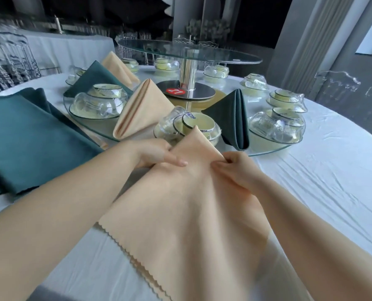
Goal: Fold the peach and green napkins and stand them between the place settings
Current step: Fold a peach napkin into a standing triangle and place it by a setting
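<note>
A peach napkin [187, 205] with a zigzag edge lies over the near table edge, its far tip raised into a point in front of a place setting [193, 127]. My left hand [157, 154] holds the napkin's left side near the tip, fingers lying along the cloth. My right hand [235, 168] pinches the right fold. A folded peach napkin [141, 109] stands to the left of that setting and a folded green napkin [233, 118] stands to its right. Further back stand another green napkin [96, 77] and another peach napkin [117, 66].
A pile of flat green napkins [28, 137] lies at the left over peach ones. Wrapped bowl-and-cup settings [278, 127] ring the table on a glass ring. A glass turntable [189, 51] on a metal post stands in the middle, with a red number tag [175, 91].
</note>
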{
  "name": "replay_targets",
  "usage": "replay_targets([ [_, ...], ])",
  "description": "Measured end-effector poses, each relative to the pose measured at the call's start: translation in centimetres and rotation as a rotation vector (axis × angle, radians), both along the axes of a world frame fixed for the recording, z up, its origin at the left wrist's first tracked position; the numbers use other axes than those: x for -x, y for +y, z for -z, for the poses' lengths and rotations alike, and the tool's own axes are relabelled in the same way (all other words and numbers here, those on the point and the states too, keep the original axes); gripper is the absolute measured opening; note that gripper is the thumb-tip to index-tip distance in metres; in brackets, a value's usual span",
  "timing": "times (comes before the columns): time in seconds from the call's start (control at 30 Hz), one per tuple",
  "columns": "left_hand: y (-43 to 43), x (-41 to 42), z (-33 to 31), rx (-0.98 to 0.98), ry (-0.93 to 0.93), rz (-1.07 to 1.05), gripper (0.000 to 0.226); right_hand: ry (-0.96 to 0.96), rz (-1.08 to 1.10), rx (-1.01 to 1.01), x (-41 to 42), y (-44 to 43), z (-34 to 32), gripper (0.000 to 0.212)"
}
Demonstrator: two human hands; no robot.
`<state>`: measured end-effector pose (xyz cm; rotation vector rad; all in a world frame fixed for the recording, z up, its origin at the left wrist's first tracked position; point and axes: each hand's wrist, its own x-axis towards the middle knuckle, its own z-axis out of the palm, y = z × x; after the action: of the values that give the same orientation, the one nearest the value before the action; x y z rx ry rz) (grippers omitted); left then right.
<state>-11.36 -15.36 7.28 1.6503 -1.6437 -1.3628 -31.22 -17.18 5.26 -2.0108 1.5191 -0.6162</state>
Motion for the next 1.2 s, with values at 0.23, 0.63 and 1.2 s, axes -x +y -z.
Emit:
replay_targets([
  [0.23,4.3,-4.4,0.5,-0.051,-0.399,0.014,0.014,-0.019,0.01,-0.039,1.1,0.2,-0.2,0.014],
  [0.63,7.8,-6.4,1.2,0.105,-0.609,-0.019,0.019,0.307,0.011,-0.208,7.0,2.9,-1.0,0.017],
  [1.2,9.9,-8.6,3.9,0.481,-0.516,-0.11,0.029,0.301,0.035,0.132,8.0,4.2,1.5,0.035],
])
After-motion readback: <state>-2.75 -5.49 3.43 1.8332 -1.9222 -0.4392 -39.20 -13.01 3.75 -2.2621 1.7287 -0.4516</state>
